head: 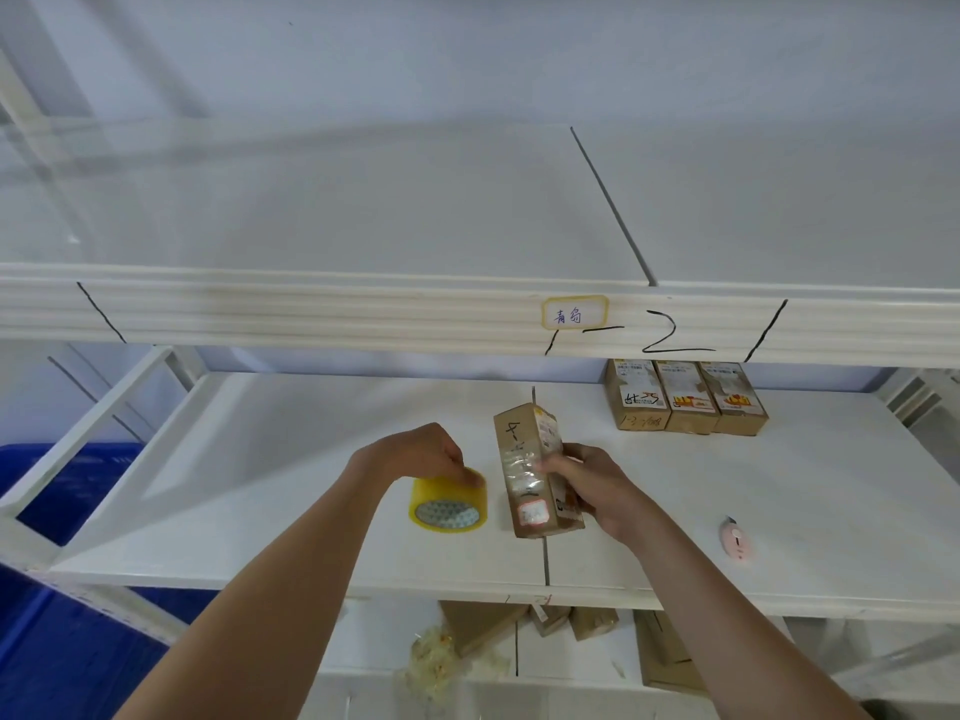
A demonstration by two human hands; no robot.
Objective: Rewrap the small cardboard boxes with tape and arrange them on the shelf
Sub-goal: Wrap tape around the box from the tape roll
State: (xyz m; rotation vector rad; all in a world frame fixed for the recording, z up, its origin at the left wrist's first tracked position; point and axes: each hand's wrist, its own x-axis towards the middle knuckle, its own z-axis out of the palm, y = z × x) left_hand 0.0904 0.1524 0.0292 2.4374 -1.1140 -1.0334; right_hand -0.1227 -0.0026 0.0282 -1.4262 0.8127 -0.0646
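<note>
Nearest you, below the white shelf board (260, 537), a lower level holds loose cardboard boxes (483, 623) and a crumpled wad of clear tape (441, 662); the board's front edge cuts off most of them. On the board, your left hand (426, 452) curls its fingers over the top rim of a yellowish tape roll (449, 504) standing on its side. Just beside it, your right hand (587, 485) grips a small cardboard box (530, 475), tilted on end, with clear tape across its face and handwriting too blurred to read. A small pink cutter (736, 540) lies well to the right. Farther back, three boxes (685, 397) stand touching in a row, tops hidden behind the upper shelf's rail (311, 309), which carries a handwritten label (574, 314).
</note>
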